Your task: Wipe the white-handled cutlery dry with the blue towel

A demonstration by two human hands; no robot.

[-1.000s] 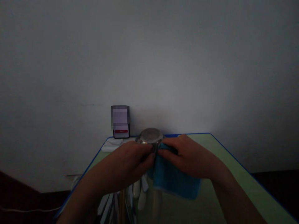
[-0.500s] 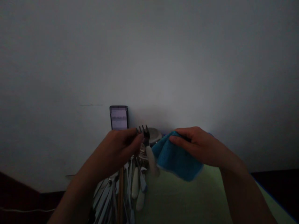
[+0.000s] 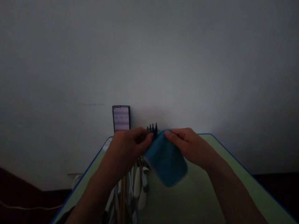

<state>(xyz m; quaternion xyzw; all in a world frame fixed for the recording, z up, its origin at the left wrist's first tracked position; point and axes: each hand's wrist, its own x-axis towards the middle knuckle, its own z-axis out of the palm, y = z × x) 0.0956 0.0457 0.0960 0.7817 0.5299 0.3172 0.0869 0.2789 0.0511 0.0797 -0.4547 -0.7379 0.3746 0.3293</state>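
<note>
The fork (image 3: 153,127) is in the head view, held up over the middle of the surface (image 3: 201,193), tines pointing up toward the wall (image 3: 177,62). The left hand (image 3: 130,141) is closed on it, thumb and fingers pinched near the base of the tines; the rest of the fork is hidden behind the hand and the cloth. The right hand (image 3: 190,143) is closed too, its thumb and fingers pinching the top of the blue cloth (image 3: 168,161), which hangs down and reaches the fork (whether it touches the metal, I cannot tell in this dim light).

Below and to the left lies a bunch of cutlery (image 3: 137,183), handles toward the wearer, with a pair of chopsticks (image 3: 122,199) among it. The left forearm and the cloth stand in the way and cover part of this bunch, so its pieces cannot be counted. At the back, a phone (image 3: 121,119) stands upright with its screen lit, its lower end behind the left hand. Just beside it, at the far left corner, a white item (image 3: 107,144) is partly covered by the same hand (too little shows to name it). A pale cable (image 3: 32,207) runs at the lower left, off the surface.
</note>
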